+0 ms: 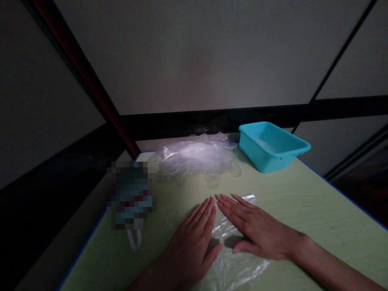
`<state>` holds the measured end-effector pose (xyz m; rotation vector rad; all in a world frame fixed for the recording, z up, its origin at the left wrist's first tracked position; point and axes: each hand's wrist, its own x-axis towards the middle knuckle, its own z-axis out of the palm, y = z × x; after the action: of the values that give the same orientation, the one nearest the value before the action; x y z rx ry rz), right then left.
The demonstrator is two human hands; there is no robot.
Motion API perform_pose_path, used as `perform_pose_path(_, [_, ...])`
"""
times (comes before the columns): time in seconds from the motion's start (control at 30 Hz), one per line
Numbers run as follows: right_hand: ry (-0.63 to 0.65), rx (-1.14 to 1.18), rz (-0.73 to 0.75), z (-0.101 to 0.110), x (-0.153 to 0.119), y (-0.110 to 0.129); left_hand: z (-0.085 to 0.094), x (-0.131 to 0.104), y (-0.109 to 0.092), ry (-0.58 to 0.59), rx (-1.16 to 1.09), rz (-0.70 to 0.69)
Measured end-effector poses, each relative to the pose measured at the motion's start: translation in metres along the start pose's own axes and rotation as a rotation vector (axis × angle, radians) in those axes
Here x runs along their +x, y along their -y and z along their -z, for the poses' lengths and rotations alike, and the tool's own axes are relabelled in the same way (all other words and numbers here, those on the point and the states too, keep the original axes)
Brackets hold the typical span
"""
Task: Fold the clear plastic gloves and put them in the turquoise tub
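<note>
My left hand lies palm down with its fingers stretched out on a thin clear plastic sheet. From the right, my right hand rests flat on the same plastic, fingers straight and thumb spread. The fingertips of both hands nearly meet. Creases and shiny folds run through the plastic, and the hands cover part of it; whether it is a bag or a glove I cannot tell. Beyond the hands, a pile of clear plastic disposable gloves lies loosely heaped.
A turquoise plastic basin stands at the table's back right, with something pale inside. At the left edge is a blurred-out teal item with a white strap. The pale green table has blue edging and meets light panels behind.
</note>
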<state>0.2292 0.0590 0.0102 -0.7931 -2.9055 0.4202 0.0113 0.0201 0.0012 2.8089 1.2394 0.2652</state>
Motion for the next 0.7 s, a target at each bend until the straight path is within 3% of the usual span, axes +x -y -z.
perform_pose_path(0.23, [0.004,-0.011,-0.031,0.002,-0.008,-0.006,-0.003,0.0,0.002,0.066,-0.007,0.005])
perform_pose_path(0.7, [0.043,-0.016,-0.231,0.01,-0.044,-0.035,0.002,0.0,0.001,0.099,-0.034,0.006])
